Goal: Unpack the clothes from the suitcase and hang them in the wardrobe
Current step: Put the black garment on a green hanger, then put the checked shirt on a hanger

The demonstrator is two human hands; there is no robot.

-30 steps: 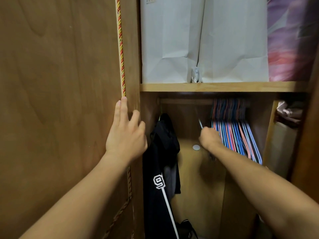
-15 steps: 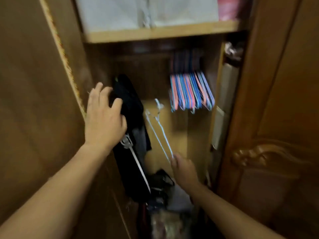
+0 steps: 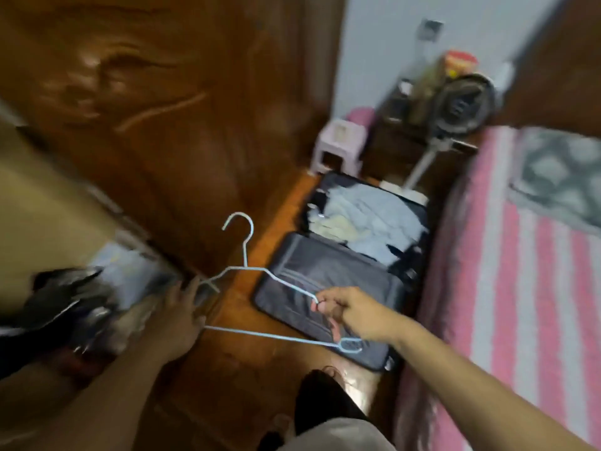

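Note:
My right hand (image 3: 353,312) grips the right end of a pale blue wire hanger (image 3: 260,278), held up over the floor with its hook pointing up. My left hand (image 3: 179,315) reaches forward with fingers spread, touching the hanger's left end near the wardrobe's bottom edge. A dark grey suitcase (image 3: 328,288) lies open on the wooden floor beyond the hanger. Light blue and cream clothes (image 3: 364,222) fill its far half. The carved wooden wardrobe door (image 3: 156,102) stands on the left. The view is blurred.
A bed with a pink striped cover (image 3: 507,288) runs along the right. A pale plastic stool (image 3: 338,144) and a standing fan (image 3: 461,99) are behind the suitcase. Dark clothes and bags (image 3: 74,307) lie low at the left. My legs show at the bottom.
I have turned from the wardrobe's inside toward the floor and suitcase. My right hand pulled the blue hanger off the rail and carries it out. My left hand left the wardrobe edge.

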